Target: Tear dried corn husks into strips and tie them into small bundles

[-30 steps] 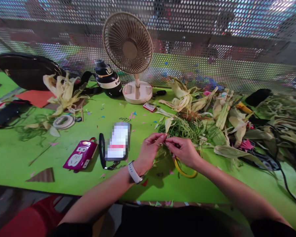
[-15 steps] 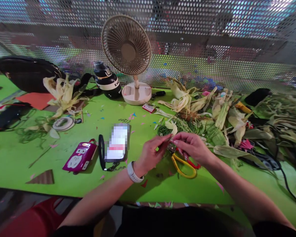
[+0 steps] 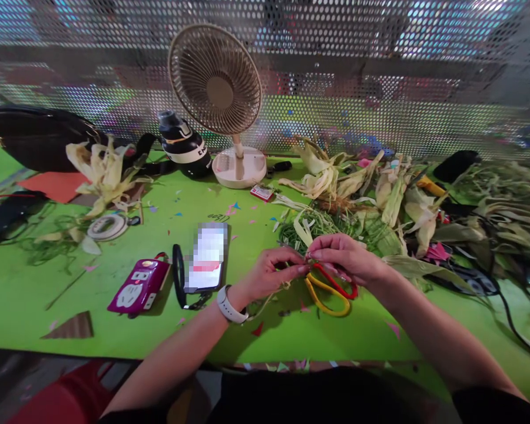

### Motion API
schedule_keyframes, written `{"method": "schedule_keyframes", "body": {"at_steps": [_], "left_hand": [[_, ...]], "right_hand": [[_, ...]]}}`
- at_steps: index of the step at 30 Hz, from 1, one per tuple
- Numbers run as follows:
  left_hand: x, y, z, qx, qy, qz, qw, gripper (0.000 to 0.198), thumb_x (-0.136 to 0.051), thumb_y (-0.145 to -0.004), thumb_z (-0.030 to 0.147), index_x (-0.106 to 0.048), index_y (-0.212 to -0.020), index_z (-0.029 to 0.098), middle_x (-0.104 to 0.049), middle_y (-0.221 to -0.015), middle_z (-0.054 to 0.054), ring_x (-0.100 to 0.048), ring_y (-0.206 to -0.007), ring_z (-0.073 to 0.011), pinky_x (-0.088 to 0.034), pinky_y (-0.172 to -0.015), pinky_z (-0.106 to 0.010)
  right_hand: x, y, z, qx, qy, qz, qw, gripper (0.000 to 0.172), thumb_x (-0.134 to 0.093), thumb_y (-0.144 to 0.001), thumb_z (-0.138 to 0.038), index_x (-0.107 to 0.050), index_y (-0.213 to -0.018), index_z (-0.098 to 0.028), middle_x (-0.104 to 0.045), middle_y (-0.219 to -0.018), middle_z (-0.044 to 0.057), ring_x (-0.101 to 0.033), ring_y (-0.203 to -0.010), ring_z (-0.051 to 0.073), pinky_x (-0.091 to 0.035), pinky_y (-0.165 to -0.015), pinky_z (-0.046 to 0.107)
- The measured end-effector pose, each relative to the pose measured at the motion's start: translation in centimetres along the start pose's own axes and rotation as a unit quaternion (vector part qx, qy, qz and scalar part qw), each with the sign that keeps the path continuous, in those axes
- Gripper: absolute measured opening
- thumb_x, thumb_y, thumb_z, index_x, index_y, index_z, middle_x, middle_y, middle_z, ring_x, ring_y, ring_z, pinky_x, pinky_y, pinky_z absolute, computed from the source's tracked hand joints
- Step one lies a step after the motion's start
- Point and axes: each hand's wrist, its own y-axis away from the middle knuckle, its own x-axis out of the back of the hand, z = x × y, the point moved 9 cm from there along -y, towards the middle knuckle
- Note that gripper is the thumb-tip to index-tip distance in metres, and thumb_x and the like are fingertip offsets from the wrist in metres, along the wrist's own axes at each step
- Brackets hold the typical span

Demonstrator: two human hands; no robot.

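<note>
My left hand (image 3: 276, 270) and my right hand (image 3: 347, 257) meet fingertip to fingertip above the green table. Both are closed in a pinch on a narrow pale strip of corn husk (image 3: 303, 231), which sticks up beyond the fingers. A thin pale strand (image 3: 269, 301) trails below my left hand toward the wrist. Just what lies between the fingertips is too small to see. Beneath my right hand rest scissors (image 3: 333, 312) with one yellow and one red loop handle; their blades are hidden by my hands. Shredded green strands (image 3: 322, 225) lie just behind the hands.
Dried corn husks (image 3: 320, 176) pile up at the back right, with black cables (image 3: 510, 312) beyond. A phone (image 3: 207, 256), a purple case (image 3: 140, 287) and a tape roll (image 3: 107, 227) lie leftward. Behind stand a fan (image 3: 221, 92), a bottle (image 3: 186, 147) and a perforated metal screen (image 3: 335, 112).
My left fingers have bent into a closer pinch, and the thin strand now shows below that hand. The pale strip stands straighter above the fingertips. The view has shifted slightly.
</note>
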Motion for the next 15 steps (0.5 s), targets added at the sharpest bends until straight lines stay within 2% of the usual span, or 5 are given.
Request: {"method": "schedule_keyframes", "body": {"at_steps": [4,7,11,15], "left_hand": [[1.0,0.1,0.9,-0.070,-0.046,0.048,0.995,0.008,-0.069,-0.076,0.026,-0.073,-0.077,0.020,-0.060,-0.086,-0.006,-0.058,-0.082,-0.0157,-0.047,-0.078,-0.030],[1.4,0.3,1.4,-0.092,-0.093,0.072,0.989,0.005,-0.069,-0.076,0.024,-0.072,-0.076,0.020,-0.060,-0.088,-0.006,-0.058,-0.084,-0.0161,-0.047,-0.079,-0.031],[0.5,0.5,1.9,-0.105,-0.098,0.037,0.989,0.007,-0.066,-0.078,0.023,-0.073,-0.079,0.021,-0.064,-0.090,-0.008,-0.061,-0.086,-0.0165,-0.049,-0.081,-0.032],[-0.3,0.7,2.0,-0.116,-0.070,0.005,0.991,0.012,-0.064,-0.079,0.020,-0.074,-0.086,0.023,-0.071,-0.094,-0.009,-0.065,-0.086,-0.0170,-0.051,-0.081,-0.033]], "right_hand": [[0.0,-0.3,0.5,-0.013,-0.029,-0.022,0.999,0.020,-0.071,-0.071,-0.029,-0.062,-0.080,-0.013,-0.052,-0.040,-0.009,-0.033,-0.027,0.001,-0.017,-0.027,0.012],[0.3,-0.6,0.6,-0.009,-0.046,-0.030,0.998,0.020,-0.069,-0.073,-0.027,-0.062,-0.086,-0.013,-0.051,-0.041,-0.009,-0.034,-0.028,0.001,-0.017,-0.027,0.012],[0.5,-0.8,0.2,0.019,-0.069,-0.016,0.997,0.025,-0.066,-0.075,-0.025,-0.058,-0.098,-0.016,-0.051,-0.042,-0.010,-0.035,-0.028,0.001,-0.018,-0.029,0.011],[0.3,-1.2,0.8,0.008,-0.071,-0.007,0.997,0.030,-0.066,-0.075,-0.024,-0.056,-0.103,-0.015,-0.052,-0.042,-0.010,-0.035,-0.029,0.001,-0.019,-0.030,0.010]]}}
